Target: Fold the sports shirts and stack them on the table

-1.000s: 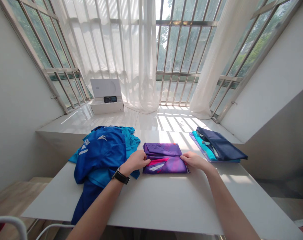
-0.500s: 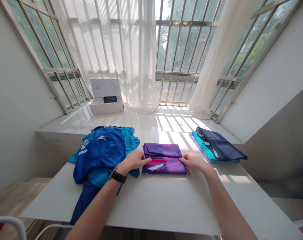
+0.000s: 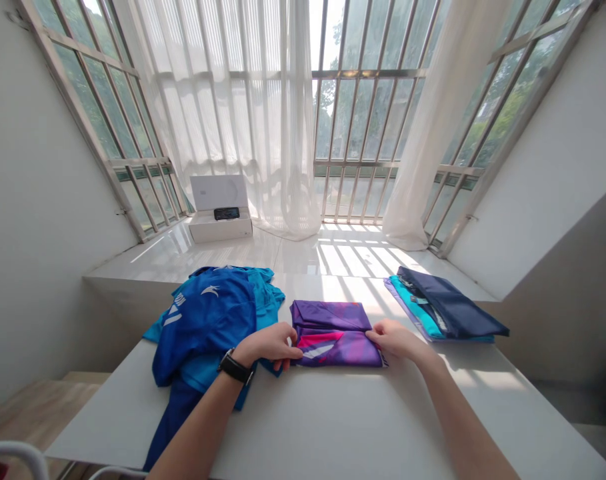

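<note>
- Basically, the purple cloth point(image 3: 353, 343) lay folded flat on the white table point(image 3: 313, 427), near six o'clock from the view's centre, pink and white patch facing up.
- Left hand point(image 3: 267, 347) was at the cloth's nine o'clock edge, fingers curled, thumb on the near corner; couldn't tell whether it pinched any fabric.
- Right hand point(image 3: 395, 339) gripped the three o'clock edge between thumb and fingers.
- Black watch point(image 3: 235, 367) sat on the left wrist.
- Blue clothes point(image 3: 213, 327) were heaped loosely at nine o'clock from the cloth, partly behind the left forearm.
- Folded stack point(image 3: 453, 303) was near three o'clock from it, navy on top, turquoise and lilac below.
- White box point(image 3: 221, 231) stood lid-up on the windowsill point(image 3: 290, 257) toward ten o'clock, dark gadget point(image 3: 227, 213) inside.
</note>
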Demonstrator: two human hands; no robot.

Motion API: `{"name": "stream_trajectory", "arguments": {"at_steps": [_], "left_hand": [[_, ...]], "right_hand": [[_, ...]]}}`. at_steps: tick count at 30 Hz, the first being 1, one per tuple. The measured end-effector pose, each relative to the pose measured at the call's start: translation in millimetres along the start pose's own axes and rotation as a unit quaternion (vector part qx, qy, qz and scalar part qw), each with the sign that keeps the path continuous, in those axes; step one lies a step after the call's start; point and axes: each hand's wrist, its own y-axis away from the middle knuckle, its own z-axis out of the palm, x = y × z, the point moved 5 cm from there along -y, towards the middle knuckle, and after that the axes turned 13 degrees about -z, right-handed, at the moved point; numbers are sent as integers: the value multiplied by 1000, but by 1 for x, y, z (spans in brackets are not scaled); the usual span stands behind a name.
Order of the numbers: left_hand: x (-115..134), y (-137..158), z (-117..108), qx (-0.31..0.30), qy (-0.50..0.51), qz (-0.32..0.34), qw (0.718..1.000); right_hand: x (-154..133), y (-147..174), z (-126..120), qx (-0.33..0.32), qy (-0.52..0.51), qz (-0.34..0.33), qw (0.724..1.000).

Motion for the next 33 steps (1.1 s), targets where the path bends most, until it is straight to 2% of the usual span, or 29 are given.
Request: {"name": "stream_trajectory", "arguments": {"at_steps": [2,4,7,10,18,23,26,28,30,33], "left_hand": [[-2,-5,4,-18,24,0,1000],[-3,-11,4,-4,50,10,999],[-3,-17,1,69,83,35,994],[-1,-18,-3,133,82,60,986],[7,-8,-13,260,-41,72,962],[6,-6,-13,288,-143,13,947],[5,-3,-14,296,-160,-10,942],[9,2,-15,313,-156,10,937],[18,8,-14,325,-163,65,929],[33,13,-3,300,-224,157,914]], "right_hand": [[-1,-2,0,1,21,-4,1000],[-4,-4,-1,16,59,-13,998],[-11,-8,-4,47,117,-12,992],[-16,-9,-6,58,132,4,990],[-21,-5,-5,60,142,35,987],[-20,-4,-5,64,148,54,985],[-20,-2,-8,88,154,56,982],[-24,-1,-10,120,163,22,979],[-30,1,-12,148,166,-33,974],[-36,2,-10,151,153,-97,972]]}}
